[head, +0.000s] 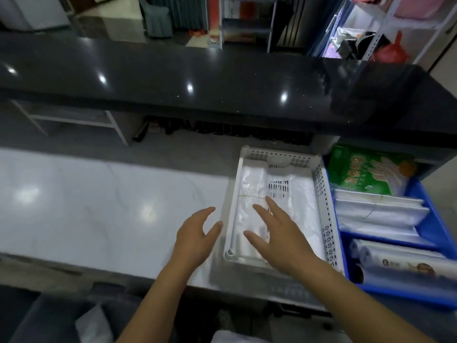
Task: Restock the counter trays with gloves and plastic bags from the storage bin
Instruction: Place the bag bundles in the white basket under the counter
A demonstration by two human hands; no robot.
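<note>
Right hand (279,233), spread wide and empty, hovers over the bags (249,214) in the tray (326,231); bin (430,233) lies at 3 o'clock, left hand (197,233) open, farther

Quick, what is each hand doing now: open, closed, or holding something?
Left hand: open, empty, beside the white tray.
Right hand: open, holding nothing, over the plastic bags in the tray.

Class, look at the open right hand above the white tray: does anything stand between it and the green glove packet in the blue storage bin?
Only the white tray's perforated right wall, between the right hand and the blue storage bin. The green glove packet lies uncovered on top, at the bin's far end.
</note>
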